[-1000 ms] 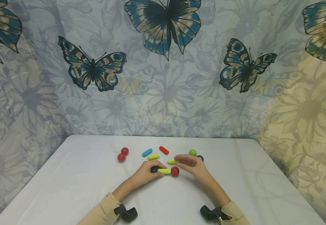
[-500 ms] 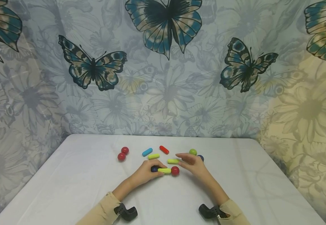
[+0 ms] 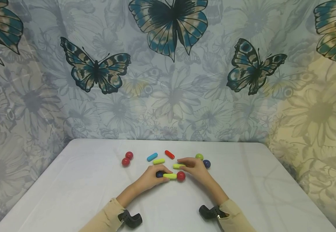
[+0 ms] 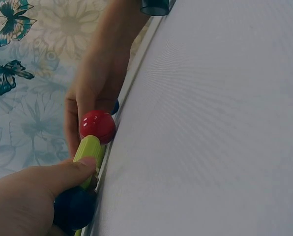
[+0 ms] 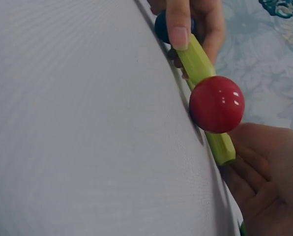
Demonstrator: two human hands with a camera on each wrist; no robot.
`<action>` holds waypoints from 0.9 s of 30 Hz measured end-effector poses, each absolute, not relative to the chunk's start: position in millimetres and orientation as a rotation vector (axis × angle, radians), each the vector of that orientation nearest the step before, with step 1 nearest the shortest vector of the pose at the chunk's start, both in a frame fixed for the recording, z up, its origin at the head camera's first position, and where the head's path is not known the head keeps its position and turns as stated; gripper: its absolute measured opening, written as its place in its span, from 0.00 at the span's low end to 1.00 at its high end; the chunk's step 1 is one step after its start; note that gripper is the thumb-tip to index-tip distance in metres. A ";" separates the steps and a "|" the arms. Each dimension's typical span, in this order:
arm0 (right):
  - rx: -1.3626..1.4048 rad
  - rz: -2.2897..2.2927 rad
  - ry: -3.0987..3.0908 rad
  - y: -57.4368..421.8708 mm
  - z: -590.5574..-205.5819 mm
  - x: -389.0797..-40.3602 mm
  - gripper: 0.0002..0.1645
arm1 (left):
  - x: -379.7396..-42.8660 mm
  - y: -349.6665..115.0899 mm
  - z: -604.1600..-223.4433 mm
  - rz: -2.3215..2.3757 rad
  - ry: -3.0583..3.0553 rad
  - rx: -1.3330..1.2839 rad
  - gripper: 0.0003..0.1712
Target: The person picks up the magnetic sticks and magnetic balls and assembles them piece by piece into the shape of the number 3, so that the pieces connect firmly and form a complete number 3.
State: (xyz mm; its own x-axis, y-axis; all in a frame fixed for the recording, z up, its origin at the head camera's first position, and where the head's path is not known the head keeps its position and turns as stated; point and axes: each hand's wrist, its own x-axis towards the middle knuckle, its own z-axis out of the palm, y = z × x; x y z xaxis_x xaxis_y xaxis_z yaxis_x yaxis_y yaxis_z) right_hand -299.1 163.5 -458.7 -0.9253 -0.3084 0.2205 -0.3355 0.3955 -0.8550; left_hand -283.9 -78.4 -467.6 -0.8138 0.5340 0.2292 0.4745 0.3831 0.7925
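My left hand [image 3: 151, 176] grips a yellow-green stick [image 3: 170, 176] between thumb and fingers. A dark blue ball [image 4: 75, 207] sits at the stick's near end, partly covered by the hand, and a glossy red ball [image 5: 217, 104] at its other end. Just beyond the red ball, my right hand [image 3: 196, 169] reaches over a second yellow-green stick [image 3: 178, 166] lying on the table. Its thumb overlaps that stick's right end while the other fingers extend above it. In the right wrist view this second stick [image 5: 221, 148] shows behind the red ball, beside the hand.
On the white table [image 3: 98, 193], two red balls [image 3: 127, 158] lie to the left. A blue stick [image 3: 152, 157], another yellow-green stick [image 3: 158, 161] and a red stick [image 3: 169, 154] lie farther back. A green ball [image 3: 199, 156] and a blue ball [image 3: 206, 164] are right of my right hand.
My right hand has moved left over the second yellow-green stick, uncovering more of the blue ball behind it. My left hand keeps its hold, almost still.
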 end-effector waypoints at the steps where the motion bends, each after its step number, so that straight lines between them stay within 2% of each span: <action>1: 0.608 1.595 -2.604 163.1 -458.9 -299.6 0.19 | -283.9 -78.4 -467.8 1.433 2.559 0.937 0.14; 12: 0.575 1.497 -2.648 160.8 -460.2 -300.4 0.18 | -280.0 -77.8 -463.4 1.486 2.542 0.906 0.14; 27: 0.293 1.540 -2.582 158.5 -459.7 -297.5 0.16 | -282.9 -78.7 -467.7 1.435 2.561 0.943 0.14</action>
State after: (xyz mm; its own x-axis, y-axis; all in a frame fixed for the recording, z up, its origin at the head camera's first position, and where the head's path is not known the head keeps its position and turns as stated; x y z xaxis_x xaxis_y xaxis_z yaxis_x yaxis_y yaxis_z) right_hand -297.5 158.5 -459.7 -0.9739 -0.1038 0.2018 -0.2269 0.4630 -0.8568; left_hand -282.9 -78.7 -467.7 -0.8115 0.5347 0.2357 0.4801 0.3802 0.7905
